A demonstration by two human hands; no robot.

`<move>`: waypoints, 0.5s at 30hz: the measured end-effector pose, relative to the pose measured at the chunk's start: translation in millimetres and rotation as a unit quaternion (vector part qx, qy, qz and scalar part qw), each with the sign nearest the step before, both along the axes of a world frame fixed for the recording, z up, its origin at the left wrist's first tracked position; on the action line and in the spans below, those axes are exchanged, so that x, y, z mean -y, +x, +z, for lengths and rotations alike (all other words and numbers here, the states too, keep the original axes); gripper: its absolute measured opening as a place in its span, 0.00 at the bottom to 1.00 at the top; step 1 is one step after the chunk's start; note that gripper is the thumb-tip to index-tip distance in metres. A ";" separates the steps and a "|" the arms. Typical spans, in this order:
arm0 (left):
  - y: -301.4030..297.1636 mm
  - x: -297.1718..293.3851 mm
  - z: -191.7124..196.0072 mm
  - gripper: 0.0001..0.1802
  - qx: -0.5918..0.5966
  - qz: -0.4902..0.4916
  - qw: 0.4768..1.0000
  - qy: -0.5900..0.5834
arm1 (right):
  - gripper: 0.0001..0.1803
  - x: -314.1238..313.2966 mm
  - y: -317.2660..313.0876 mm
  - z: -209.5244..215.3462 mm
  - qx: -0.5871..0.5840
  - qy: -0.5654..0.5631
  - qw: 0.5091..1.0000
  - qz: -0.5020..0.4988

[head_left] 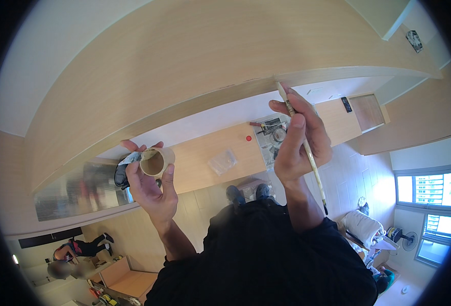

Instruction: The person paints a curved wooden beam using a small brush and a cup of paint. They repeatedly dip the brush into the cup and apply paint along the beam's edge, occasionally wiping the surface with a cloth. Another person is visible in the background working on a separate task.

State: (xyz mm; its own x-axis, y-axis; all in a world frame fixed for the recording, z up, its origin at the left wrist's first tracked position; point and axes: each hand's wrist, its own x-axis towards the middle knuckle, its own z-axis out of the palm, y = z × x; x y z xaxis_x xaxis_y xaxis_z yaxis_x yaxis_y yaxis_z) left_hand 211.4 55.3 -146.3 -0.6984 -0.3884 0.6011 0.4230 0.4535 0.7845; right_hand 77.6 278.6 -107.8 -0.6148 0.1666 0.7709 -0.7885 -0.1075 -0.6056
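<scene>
At the front edge of a wide wood panel (195, 56), pointing a thin brush (313, 163) upward with the right hand (307, 140), closing thumb and fingers around the pale handle. Bringing the tip right up to the edge, yet being unable to tell contact from a slight gap there. Letting the handle slant down and to the right, ending in a dark tip.

To the left, well apart from the brush, holding a cup (169, 157) in the left hand (155, 196), gripping its wall between thumb and fingers and turning its round mouth toward the view, showing a brownish inside. Keeping a bluish-white scrap (131, 157) by the fingers at the cup's left side, without being able to tell its kind. Just behind that hand, seeing part of a black pouch (120, 176).

Below the panel, looking down on a pale worktop (192, 158). Seeing on it a clear plastic bag (223, 161), a small red cap (248, 138) near the bag's right side, and newspaper (262, 148) bearing a round object (278, 134) and passing partly behind the right hand. Farther right, seeing a slim black device (346, 104).

Beneath, standing on the floor (355, 158) in dark shoes (234, 195). Toward the lower right, seeing a white bundle (362, 227), a fan (410, 239) and a window (427, 189). At the lower left, well away, seeing another person (86, 248) wearing dark trousers.
</scene>
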 end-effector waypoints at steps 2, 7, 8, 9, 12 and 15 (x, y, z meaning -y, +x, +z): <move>0.0 0.3 -0.4 0.36 0.005 0.004 1.000 -0.004 | 0.14 3.1 2.1 0.9 -0.005 0.010 1.000 0.000; -0.4 -0.6 -1.7 0.37 -0.007 0.001 1.000 0.011 | 0.13 6.0 5.4 2.5 0.003 0.014 1.000 -0.011; -0.1 -0.9 -1.6 0.37 -0.004 0.002 1.000 0.011 | 0.13 6.5 5.3 2.9 0.007 0.016 1.000 -0.007; 0.2 -1.0 -1.3 0.37 -0.006 -0.001 1.000 0.014 | 0.13 7.0 5.4 3.3 0.007 0.019 1.000 -0.006; 0.5 -1.2 0.1 0.38 0.008 0.011 1.000 0.003 | 0.15 9.2 5.5 4.7 -0.002 0.045 0.999 -0.016; 0.5 -1.6 0.7 0.38 -0.006 0.001 1.000 0.009 | 0.17 11.2 5.9 5.5 -0.018 0.066 0.997 -0.021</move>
State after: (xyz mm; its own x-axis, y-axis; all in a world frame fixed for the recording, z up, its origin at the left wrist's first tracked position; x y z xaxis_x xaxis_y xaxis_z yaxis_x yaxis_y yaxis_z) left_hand 211.9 56.9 -145.6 -0.6897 -0.4003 0.6034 0.4322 0.4410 0.7866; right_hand 83.5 267.4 -102.3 -0.5807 0.0872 0.8094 -0.8123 0.0048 -0.5833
